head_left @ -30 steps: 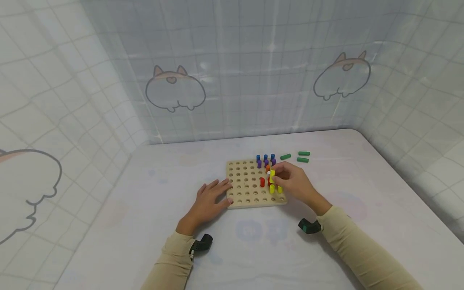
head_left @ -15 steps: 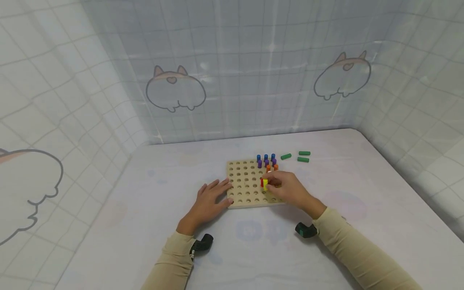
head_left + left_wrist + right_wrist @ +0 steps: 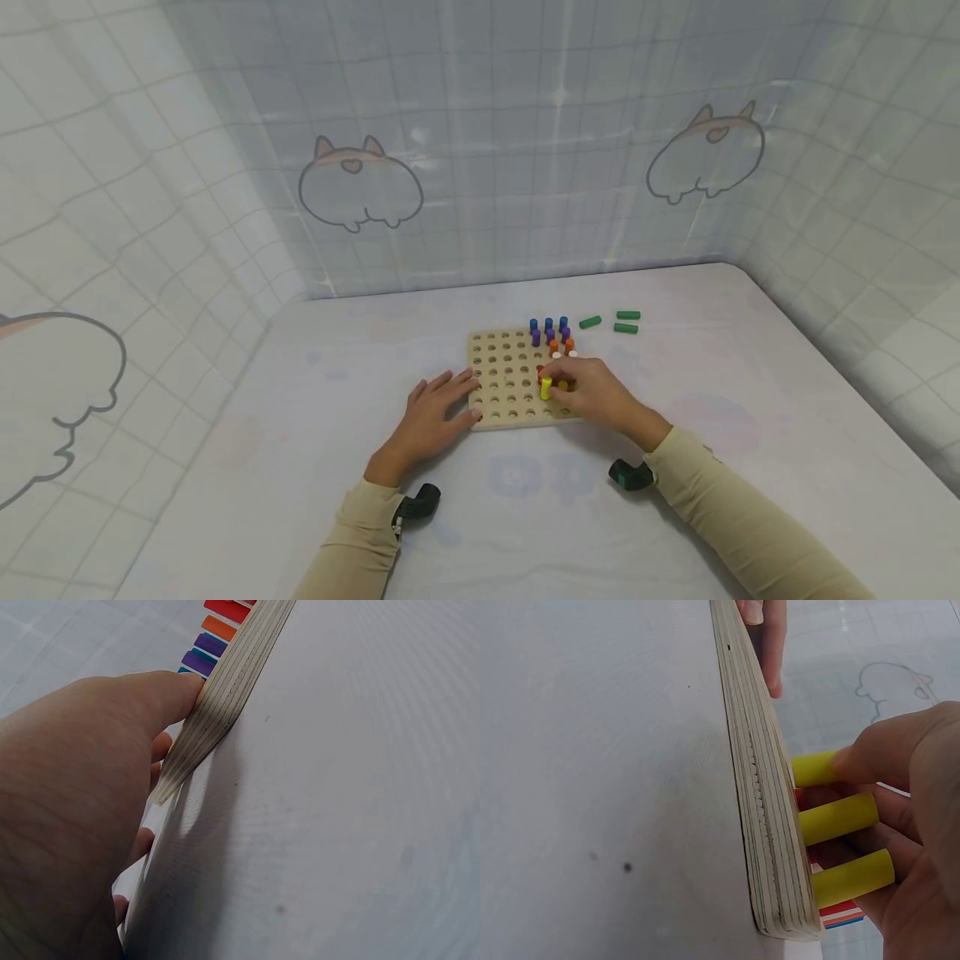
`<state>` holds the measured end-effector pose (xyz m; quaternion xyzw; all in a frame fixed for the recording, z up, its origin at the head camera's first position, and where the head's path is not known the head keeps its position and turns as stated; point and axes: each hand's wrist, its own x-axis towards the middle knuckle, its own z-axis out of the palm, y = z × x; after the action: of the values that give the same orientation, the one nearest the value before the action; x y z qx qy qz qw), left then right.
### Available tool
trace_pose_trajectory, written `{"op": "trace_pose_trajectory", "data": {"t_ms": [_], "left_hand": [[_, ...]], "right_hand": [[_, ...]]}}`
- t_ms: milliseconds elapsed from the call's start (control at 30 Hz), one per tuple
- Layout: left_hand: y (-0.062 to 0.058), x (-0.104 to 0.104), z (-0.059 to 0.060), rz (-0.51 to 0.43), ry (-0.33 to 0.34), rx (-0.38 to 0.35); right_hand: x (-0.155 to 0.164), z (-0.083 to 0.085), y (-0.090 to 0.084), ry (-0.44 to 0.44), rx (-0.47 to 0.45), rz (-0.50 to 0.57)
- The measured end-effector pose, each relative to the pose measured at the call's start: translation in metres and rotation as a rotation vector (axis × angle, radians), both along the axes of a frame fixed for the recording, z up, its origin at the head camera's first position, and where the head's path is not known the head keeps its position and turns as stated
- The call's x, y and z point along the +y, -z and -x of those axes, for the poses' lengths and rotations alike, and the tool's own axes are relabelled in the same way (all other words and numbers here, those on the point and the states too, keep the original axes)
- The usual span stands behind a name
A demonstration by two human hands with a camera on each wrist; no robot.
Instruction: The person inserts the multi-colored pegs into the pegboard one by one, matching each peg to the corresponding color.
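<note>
The wooden pegboard (image 3: 517, 379) lay flat on the white tabletop (image 3: 300, 417). The person's right hand (image 3: 596, 396) sat over the board's near right part, its fingers (image 3: 870, 754) curled, thumb and forefinger pinching a yellow peg (image 3: 546, 387) that stood upright in a hole. Two more yellow pegs (image 3: 851, 877) stood in the board just beside it, against the palm. The left hand (image 3: 431, 412) rested at the board's left edge, fingers spread and fairly straight, the thumb (image 3: 161, 694) pressed against the board's side. Toward the board's far right corner stood blue pegs (image 3: 548, 324), purple pegs (image 3: 550, 335) and orange pegs (image 3: 553, 346). Beyond that corner three green pegs (image 3: 627, 315) lay loose on the tabletop.
</note>
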<state>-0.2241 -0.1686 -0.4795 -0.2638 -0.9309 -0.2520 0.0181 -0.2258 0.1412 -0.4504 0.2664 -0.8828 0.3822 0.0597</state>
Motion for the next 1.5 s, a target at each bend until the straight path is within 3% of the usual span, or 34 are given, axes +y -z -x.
{"op": "trace_pose_trajectory", "data": {"t_ms": [233, 433, 633, 867, 1100, 1500], "left_hand": [[-0.003, 0.001, -0.001, -0.004, 0.002, -0.008], [-0.005, 0.003, -0.002, -0.005, 0.000, -0.017], [-0.004, 0.002, -0.001, -0.007, 0.001, -0.004], [-0.002, 0.001, 0.001, -0.013, 0.004, -0.013], [0.002, 0.000, 0.002, -0.020, 0.005, 0.012], [0.003, 0.002, -0.001, -0.018, -0.009, 0.006]], "right_hand": [[0.004, 0.002, -0.004, -0.013, 0.018, -0.049], [0.019, 0.006, -0.014, 0.028, -0.083, 0.101], [0.050, 0.022, -0.016, 0.145, -0.148, 0.260], [0.093, 0.046, -0.002, 0.341, -0.152, 0.296], [0.119, 0.065, 0.009, 0.517, -0.107, 0.265], [0.124, 0.078, 0.019, 0.533, -0.161, 0.292]]}}
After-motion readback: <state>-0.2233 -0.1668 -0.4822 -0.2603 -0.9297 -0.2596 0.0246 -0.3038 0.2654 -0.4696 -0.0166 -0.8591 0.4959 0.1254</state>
